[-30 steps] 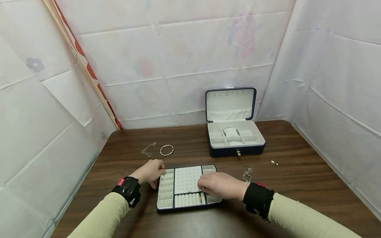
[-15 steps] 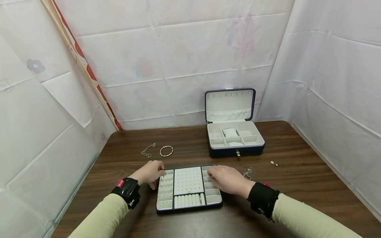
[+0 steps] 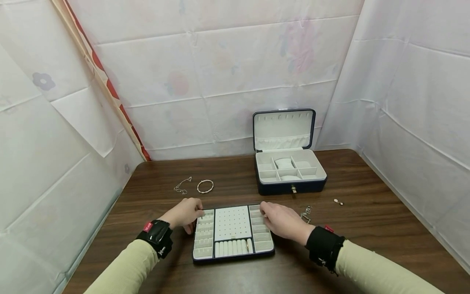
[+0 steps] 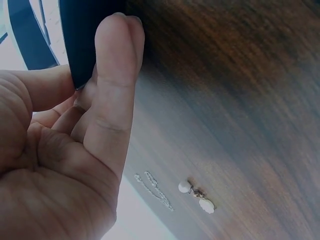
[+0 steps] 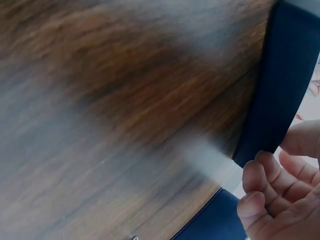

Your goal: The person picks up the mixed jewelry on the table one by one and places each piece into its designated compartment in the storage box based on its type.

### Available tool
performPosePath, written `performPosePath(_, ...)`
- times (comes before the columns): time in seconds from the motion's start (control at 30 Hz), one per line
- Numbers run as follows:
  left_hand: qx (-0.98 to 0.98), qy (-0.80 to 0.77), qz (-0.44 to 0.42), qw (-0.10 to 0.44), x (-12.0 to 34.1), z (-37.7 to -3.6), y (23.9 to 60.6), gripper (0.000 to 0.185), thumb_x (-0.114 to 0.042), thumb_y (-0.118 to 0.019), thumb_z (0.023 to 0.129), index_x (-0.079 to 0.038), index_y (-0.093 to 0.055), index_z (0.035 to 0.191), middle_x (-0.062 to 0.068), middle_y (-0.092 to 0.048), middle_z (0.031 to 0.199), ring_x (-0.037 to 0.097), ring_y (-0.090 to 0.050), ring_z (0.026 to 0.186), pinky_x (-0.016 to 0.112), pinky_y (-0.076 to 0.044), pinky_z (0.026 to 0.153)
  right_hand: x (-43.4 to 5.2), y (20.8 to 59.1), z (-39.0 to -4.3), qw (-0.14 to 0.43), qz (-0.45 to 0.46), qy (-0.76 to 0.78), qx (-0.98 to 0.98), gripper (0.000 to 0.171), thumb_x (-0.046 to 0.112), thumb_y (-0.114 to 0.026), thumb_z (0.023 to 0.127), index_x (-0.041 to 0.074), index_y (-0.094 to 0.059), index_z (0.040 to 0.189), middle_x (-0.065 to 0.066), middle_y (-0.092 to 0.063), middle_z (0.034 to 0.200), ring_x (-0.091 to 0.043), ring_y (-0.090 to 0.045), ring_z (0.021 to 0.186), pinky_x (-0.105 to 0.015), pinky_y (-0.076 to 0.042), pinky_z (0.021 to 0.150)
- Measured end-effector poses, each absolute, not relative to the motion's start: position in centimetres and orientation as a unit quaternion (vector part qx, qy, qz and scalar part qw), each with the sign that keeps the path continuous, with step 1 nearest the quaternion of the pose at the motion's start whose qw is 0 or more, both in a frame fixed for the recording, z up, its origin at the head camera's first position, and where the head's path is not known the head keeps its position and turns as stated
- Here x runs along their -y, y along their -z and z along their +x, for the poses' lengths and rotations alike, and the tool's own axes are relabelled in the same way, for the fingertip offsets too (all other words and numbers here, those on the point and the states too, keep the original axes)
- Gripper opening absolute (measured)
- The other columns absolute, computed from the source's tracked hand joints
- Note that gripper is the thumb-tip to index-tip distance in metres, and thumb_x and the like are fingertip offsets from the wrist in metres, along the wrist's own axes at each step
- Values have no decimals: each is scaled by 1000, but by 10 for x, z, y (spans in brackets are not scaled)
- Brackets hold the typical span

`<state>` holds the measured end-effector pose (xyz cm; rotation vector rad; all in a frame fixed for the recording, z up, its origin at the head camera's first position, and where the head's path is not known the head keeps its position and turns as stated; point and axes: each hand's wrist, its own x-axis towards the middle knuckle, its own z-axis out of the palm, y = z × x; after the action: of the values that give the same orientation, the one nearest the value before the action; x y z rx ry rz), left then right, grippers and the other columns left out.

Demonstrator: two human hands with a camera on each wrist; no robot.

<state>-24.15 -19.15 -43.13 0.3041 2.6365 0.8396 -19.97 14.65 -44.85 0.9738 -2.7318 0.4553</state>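
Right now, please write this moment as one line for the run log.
left hand: grips tray's left edge | right hand: on tray's right edge | tray: flat on table | jewelry box: open, behind

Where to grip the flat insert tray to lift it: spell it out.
Grip the tray by its two short side walls, one hand from the left, the other from the right. It lies flat, wide and shallow, so opposed side grips likely keep it level.

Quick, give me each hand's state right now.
Left hand: grips the left edge of the jewelry tray, thumb and fingers pinching its rim.
Right hand: fingers curled at the tray's right edge; whether it grips cannot be told.
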Motion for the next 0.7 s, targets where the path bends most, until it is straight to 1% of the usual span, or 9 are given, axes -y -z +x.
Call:
performPosePath(0.13,-934,-295,106,174,191,-241,430,9,-9,-62,100,-2,-65,105,13,-61,66,23,-64,44,36,-56,44,-144,449,-199,87,306,-162,934,19,4,-68,91,12,-52,98,6,-51,70,-9,-42,54,-25,-35,44)
performPosePath(0.23,-934,-296,105,173,191,-240,429,11,-9,-63,100,-1,-65,107,13,-61,65,22,-64,43,36,-56,44,-144,450,-198,72,301,-168,936,18,4,-65,93,12,-52,99,7,-48,65,-9,-39,51,-26,-33,43)
performPosePath(0.47,-933,-298,110,167,190,-242,428,12,-8,-64,99,0,-65,108,13,-60,65,23,-63,43,37,-55,43,-147,451,-200,70,318,-185,927,18,0,-63,94,12,-50,99,7,-45,66,-7,-39,53,-24,-34,46)
performPosePath(0.7,-934,-297,112,162,188,-241,428,10,-8,-61,101,-2,-67,105,12,-60,64,21,-63,42,36,-55,43,-145,450,-203,55,304,-180,934,18,2,-64,97,12,-49,97,6,-47,69,-8,-42,57,-24,-37,49)
